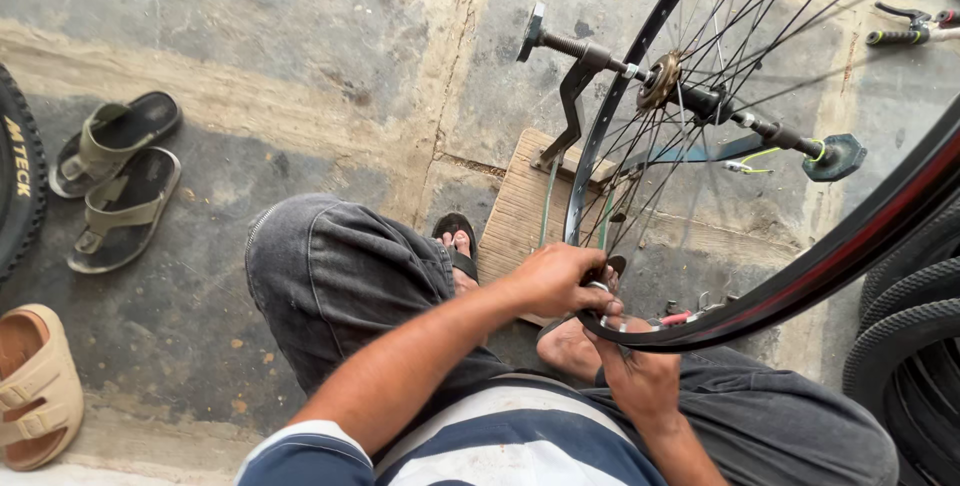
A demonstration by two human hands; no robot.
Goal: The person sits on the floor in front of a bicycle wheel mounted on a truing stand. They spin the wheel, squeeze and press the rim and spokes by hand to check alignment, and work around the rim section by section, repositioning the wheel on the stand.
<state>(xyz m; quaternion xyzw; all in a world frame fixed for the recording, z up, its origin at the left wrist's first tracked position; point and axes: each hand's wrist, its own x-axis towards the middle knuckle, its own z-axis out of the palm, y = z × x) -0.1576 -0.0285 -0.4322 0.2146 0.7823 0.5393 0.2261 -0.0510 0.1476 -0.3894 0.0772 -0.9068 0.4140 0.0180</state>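
Striped shirt (500,446) fills bottom centre, cut off by the frame edge. Left hand (555,281) sits on the rim (700,331) at lower centre, fingers (590,296) curled and pressed together around a small dark part at the rim's low point; what the part is, can't tell. Right hand (640,376) just below, touching the rim's underside; its fingers are hidden behind the rim, so can't tell if they pinch anything. Wheel (760,126) takes the right half of the frame, top and right side cut off. Hub (662,79) on an axle held in a stand (575,106), upper centre. Stand's foot is on a board (520,211) on the floor (300,66); board partly hidden by the hand and spokes. Small bits inside the rim near lower right, one red, hard to make out. Tyres (915,336) stacked at right edge, cut off. Sandals (115,176) at left; one tan sandal (35,386) lower left, clipped. Tool handles (910,26) upper right, blurred.
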